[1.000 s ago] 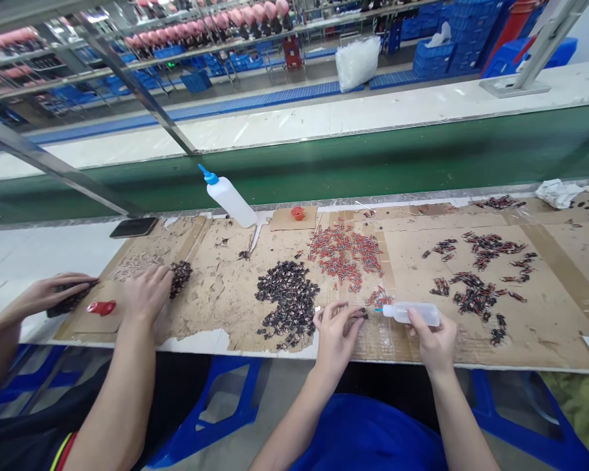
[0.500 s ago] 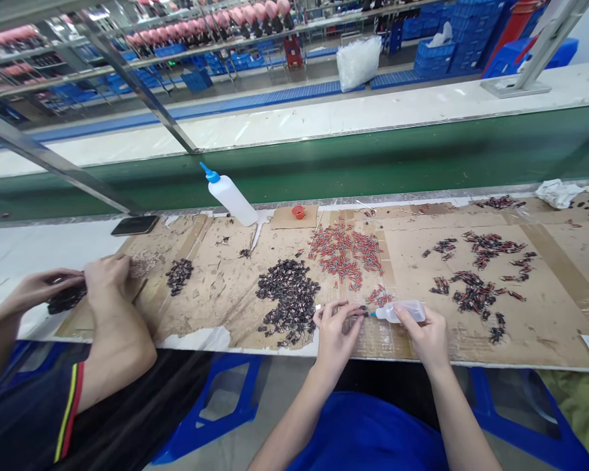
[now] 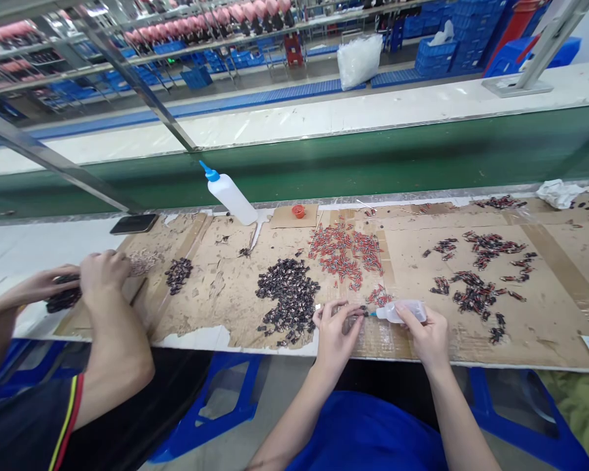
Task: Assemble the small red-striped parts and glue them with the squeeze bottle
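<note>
L hand (image 3: 334, 329) pinched small dark part (image 3: 357, 314); R hand (image 3: 425, 337) gripped squeeze bottle (image 3: 402, 310), whose nozzle best met part w/ light, steady pressure.

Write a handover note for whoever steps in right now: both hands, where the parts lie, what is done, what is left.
Left hand: pinches one small dark part over the cardboard mat.
Right hand: holds the small squeeze bottle, blue tip at that part.
Dark parts pile lies left of the hands, red pieces behind them, and joined pieces to the right.
Done: scattered joined pieces, it seems.
Left: the big dark pile.
A co-worker's hands work at far left.
</note>
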The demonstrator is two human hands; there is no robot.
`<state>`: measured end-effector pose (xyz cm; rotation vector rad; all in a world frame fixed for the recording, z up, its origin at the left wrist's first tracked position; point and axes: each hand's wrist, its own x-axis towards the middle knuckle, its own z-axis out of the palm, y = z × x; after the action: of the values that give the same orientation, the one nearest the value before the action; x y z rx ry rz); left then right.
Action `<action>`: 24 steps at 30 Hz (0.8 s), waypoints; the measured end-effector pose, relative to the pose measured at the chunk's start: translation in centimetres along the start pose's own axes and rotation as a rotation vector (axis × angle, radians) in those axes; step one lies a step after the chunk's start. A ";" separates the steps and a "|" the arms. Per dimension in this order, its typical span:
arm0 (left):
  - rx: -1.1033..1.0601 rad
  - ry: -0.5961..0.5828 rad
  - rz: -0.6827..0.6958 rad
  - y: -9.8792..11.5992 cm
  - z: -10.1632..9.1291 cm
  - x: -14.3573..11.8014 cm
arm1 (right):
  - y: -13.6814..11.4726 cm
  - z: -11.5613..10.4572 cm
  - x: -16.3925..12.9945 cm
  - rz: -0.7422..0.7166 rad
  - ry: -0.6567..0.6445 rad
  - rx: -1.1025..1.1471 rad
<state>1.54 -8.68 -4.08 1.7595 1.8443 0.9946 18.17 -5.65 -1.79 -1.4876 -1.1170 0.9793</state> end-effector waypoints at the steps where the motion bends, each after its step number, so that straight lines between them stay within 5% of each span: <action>1: -0.001 0.001 0.000 0.0 0.0 0.0 | -0.1 0.1 0.0 0.003 -0.004 0.000; 10: -0.022 0.020 0.020 -0.1 0.0 -0.1 | 0.9 -0.2 0.0 -0.005 0.035 0.028; 17: -0.016 0.014 0.114 -0.2 -1.1 1.2 | 2.1 -1.5 0.4 -0.047 0.246 0.317; 24: 0.015 -0.177 0.332 -0.3 -2.5 4.8 | 1.1 -3.5 1.5 -0.087 0.326 0.163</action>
<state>-1.06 -4.49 -1.74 2.1348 1.4859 0.9054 22.10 -5.09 -2.34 -1.3942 -0.8395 0.7184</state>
